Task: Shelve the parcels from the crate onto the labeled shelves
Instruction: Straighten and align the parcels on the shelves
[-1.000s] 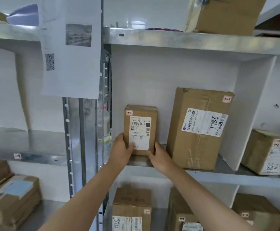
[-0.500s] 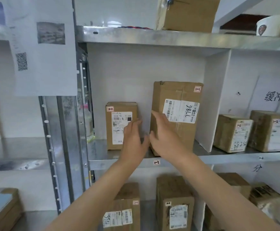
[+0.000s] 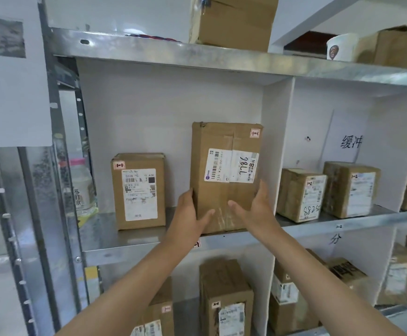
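Centrally, tall cardboard box, taped seam, white label, upright on metal shelf, left hand gripping its left edge, right hand straight-fingered against its right side.

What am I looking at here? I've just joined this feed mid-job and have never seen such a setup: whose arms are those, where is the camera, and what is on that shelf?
There is no machine here. These are a person's two bare hands, filmed by one wide-angle camera worn on the head, which looks forward and down.

The left hand grips the left edge of a tall parcel, with its thumb on the front. The right hand presses the parcel's right side with straight fingers. The tall parcel stands upright on the metal shelf, close to a white divider.

To its left, apart from it, stands a smaller parcel. Further left is a plastic bottle with a pink cap. Beyond the divider sit more parcels.
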